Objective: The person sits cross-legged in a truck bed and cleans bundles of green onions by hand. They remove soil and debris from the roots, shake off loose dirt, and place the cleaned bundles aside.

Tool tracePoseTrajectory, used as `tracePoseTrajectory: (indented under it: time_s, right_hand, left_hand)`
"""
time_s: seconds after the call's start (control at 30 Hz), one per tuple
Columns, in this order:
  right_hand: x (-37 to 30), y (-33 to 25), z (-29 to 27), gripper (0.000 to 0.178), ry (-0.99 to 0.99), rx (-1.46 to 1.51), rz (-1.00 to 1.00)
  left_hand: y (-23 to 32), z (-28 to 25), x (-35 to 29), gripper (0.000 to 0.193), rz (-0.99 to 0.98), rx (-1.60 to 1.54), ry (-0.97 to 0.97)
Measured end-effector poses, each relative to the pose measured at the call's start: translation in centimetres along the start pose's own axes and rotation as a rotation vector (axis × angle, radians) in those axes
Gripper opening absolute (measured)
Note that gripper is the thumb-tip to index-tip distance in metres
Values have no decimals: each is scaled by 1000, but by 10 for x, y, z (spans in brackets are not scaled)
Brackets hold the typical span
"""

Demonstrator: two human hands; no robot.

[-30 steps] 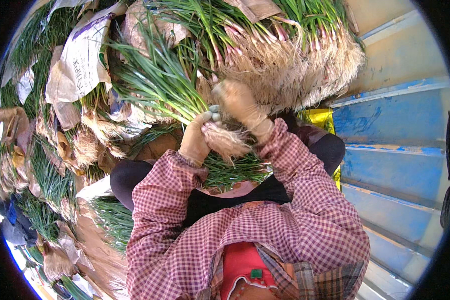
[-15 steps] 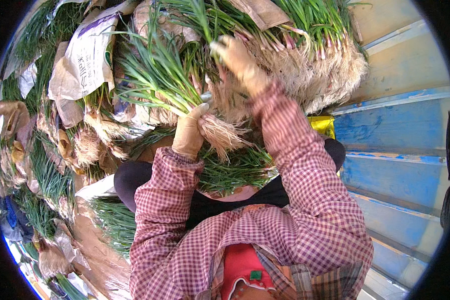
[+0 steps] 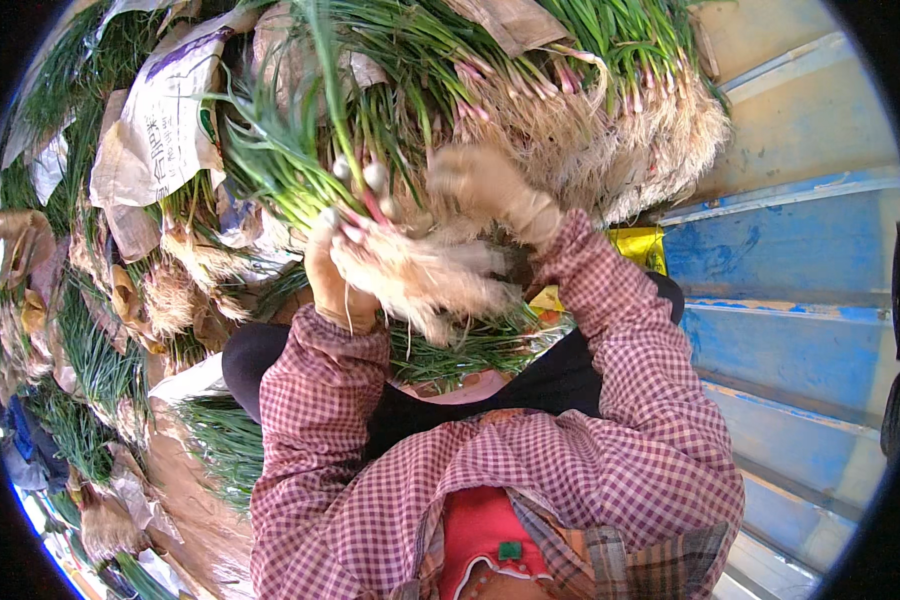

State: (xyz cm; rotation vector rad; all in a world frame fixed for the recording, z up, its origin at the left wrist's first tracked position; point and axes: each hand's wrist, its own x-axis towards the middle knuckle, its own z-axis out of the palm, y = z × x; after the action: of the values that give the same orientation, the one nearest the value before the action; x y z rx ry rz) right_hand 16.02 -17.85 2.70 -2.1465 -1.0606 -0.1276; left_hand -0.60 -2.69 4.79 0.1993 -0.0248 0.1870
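Closest in, loose greens (image 3: 460,355) lie between the knees (image 3: 248,365). Just beyond, the gloved left hand (image 3: 332,270) grips a bunch of greens (image 3: 370,243) just above its roots, leaves pointing up-left, roots pointing right. The gloved right hand (image 3: 490,190), blurred, is just beside the bunch; cannot tell whether its fingers pinch anything. Farther out: a heap of rooted greens (image 3: 610,140), a white sack (image 3: 160,130) at left.

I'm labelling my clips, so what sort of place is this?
Probably a produce-handling spot, maybe a shed or truck bed; I can't tell which. The left hand holds a bunch of rooted green stalks, a large heap of similar stalks lies ahead, and ridged blue panelling runs along the right.
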Motion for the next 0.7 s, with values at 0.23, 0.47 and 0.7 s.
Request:
tracePoseTrajectory:
  time_s: [0.23,0.47,0.7]
  right_hand:
    - [86,45,-40,29,-95,-261,196]
    - [17,-1,-36,31,-136,22,417]
    - [-50,-44,-11,31,-190,377,49]
  left_hand:
    - [-28,-7,6,33,-212,-174,55]
    - [-12,-21,19,27,-48,226,275]
    - [-25,-25,25,22,-85,229,300]
